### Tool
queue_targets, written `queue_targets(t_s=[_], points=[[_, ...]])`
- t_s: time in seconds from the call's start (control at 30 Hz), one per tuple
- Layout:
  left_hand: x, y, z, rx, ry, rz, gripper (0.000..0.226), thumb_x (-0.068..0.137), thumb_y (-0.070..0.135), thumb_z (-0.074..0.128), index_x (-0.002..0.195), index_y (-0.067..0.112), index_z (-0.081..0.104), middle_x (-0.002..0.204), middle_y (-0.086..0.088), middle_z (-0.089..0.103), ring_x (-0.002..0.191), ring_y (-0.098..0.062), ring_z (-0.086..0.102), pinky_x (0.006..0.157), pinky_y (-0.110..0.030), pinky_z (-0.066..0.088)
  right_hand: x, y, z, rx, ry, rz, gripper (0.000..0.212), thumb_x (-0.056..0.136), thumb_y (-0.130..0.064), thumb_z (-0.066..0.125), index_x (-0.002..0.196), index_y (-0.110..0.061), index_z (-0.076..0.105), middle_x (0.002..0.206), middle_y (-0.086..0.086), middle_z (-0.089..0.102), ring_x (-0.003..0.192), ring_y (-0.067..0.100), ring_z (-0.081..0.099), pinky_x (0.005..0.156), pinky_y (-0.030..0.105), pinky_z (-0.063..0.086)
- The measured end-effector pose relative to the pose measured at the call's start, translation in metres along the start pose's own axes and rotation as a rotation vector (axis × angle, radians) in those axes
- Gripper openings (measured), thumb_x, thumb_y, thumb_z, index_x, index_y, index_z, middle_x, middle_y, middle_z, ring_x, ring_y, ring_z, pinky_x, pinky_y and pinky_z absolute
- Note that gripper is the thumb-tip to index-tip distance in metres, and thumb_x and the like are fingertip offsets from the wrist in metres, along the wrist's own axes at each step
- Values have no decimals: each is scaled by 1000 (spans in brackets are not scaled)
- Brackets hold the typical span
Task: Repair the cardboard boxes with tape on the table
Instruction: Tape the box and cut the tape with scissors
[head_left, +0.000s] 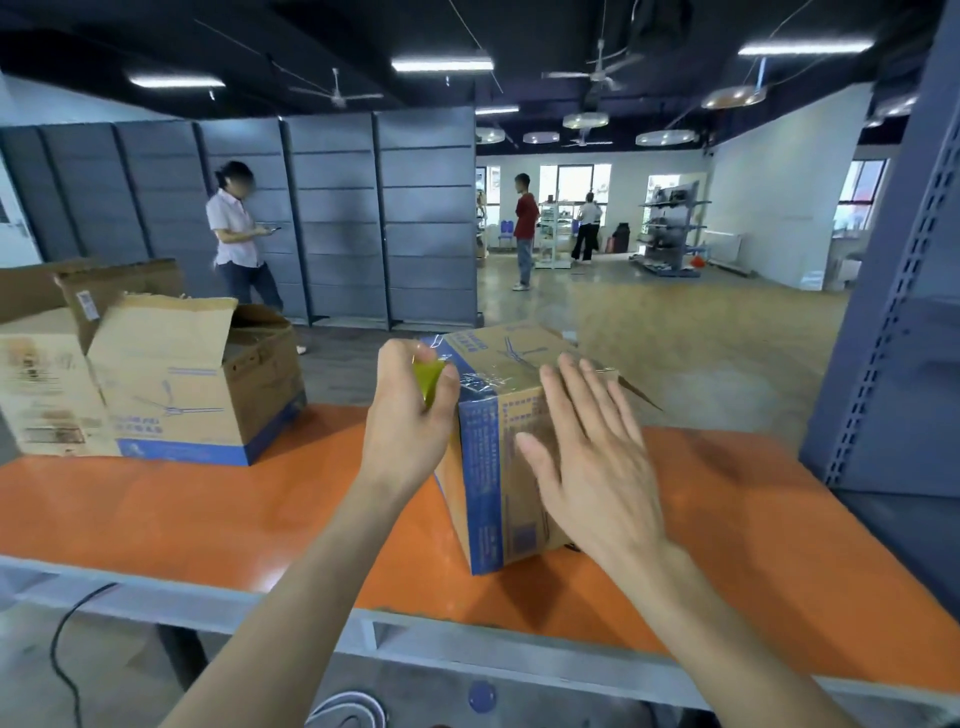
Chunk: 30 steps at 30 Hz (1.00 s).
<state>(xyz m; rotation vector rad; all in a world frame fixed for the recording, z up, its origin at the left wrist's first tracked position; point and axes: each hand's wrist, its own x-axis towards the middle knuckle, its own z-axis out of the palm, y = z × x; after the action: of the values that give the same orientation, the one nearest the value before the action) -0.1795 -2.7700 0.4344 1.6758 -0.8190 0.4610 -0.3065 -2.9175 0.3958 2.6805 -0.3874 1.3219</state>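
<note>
A small cardboard box (493, 493) with blue print stands on the orange table (208, 509), its top crossed by clear tape. My left hand (405, 421) grips a yellowish tape roll (430, 382) at the box's near top left corner. My right hand (587, 457) lies flat with straight fingers against the box's near side and top edge. A larger open box (192, 384) with torn flaps stands at the table's left, and another worn box (41, 374) sits beside it.
A grey metal shelf upright (893, 312) rises at the right of the table. Grey shelving panels (337, 218) stand behind. A person (241, 239) stands past the open box; others are farther back. A black cable (67, 644) hangs below the table's front edge.
</note>
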Motion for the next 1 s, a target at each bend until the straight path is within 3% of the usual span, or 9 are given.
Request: queue_targets(t_s=[0.1, 0.23, 0.37, 0.57, 0.67, 0.77, 0.83, 0.9, 1.0], points=[[2, 0, 2, -22, -11, -12, 22, 98, 38, 53, 106, 22, 42, 110, -1, 56, 106, -22, 65, 89, -49, 52, -2, -32, 2, 65, 17, -84, 62, 108, -43, 34, 157, -5, 31, 165, 10, 27, 156, 21, 17, 126, 44, 17], [7, -3, 0, -4, -22, -25, 17, 101, 20, 59, 106, 15, 43, 106, -4, 58, 95, -18, 59, 83, -37, 48, 4, -59, 3, 124, -27, -195, 60, 105, -33, 35, 157, -4, 29, 166, 10, 25, 156, 20, 15, 126, 43, 18], [13, -1, -3, 16, -43, -48, 20, 97, 20, 67, 103, 16, 48, 100, -7, 61, 86, -18, 58, 74, -30, 45, 4, -28, -1, 50, -80, -255, 56, 108, -36, 31, 160, -14, 27, 166, -1, 25, 155, 13, 16, 126, 40, 16], [18, -1, -3, -39, -86, -109, 21, 96, 26, 69, 104, 23, 49, 111, -1, 66, 104, -21, 65, 86, -46, 52, 0, 51, -8, 2, -93, 20, 55, 110, -40, 19, 159, -18, 29, 164, -2, 29, 153, 13, 24, 126, 36, 18], [14, 2, -2, -73, -64, -128, 24, 97, 26, 69, 107, 16, 50, 100, 10, 61, 92, -14, 63, 79, -32, 50, 1, 44, -5, 45, -52, 120, 59, 107, -41, 24, 157, -10, 32, 164, 5, 30, 152, 17, 27, 126, 35, 17], [10, 3, -3, -108, -29, -127, 25, 97, 23, 69, 107, 11, 49, 106, -4, 65, 91, -5, 64, 78, -17, 49, -2, 24, -3, 16, -5, 76, 62, 104, -42, 39, 152, -3, 41, 160, 10, 37, 154, 23, 23, 125, 44, 22], [10, 3, -4, -129, -25, -151, 25, 96, 16, 70, 108, 9, 49, 111, -8, 68, 88, 5, 65, 72, -9, 47, 7, 23, -10, 35, -1, 14, 59, 103, -45, 40, 147, -7, 50, 155, 6, 47, 149, 25, 33, 122, 48, 27], [10, 5, -3, -166, -16, -202, 30, 92, 14, 74, 108, 11, 49, 114, -7, 69, 91, 7, 66, 74, -8, 47, 26, 31, -21, 121, -65, 101, 55, 106, -48, 31, 144, -16, 56, 153, 0, 49, 141, 25, 40, 118, 45, 28], [19, 3, 0, -108, 78, -296, 46, 82, 28, 84, 105, 15, 47, 122, -4, 55, 103, -13, 59, 82, -28, 48, 59, 44, -32, 267, -325, 340, 62, 106, -55, 24, 150, -18, 48, 157, 2, 44, 144, 27, 39, 118, 41, 27]])
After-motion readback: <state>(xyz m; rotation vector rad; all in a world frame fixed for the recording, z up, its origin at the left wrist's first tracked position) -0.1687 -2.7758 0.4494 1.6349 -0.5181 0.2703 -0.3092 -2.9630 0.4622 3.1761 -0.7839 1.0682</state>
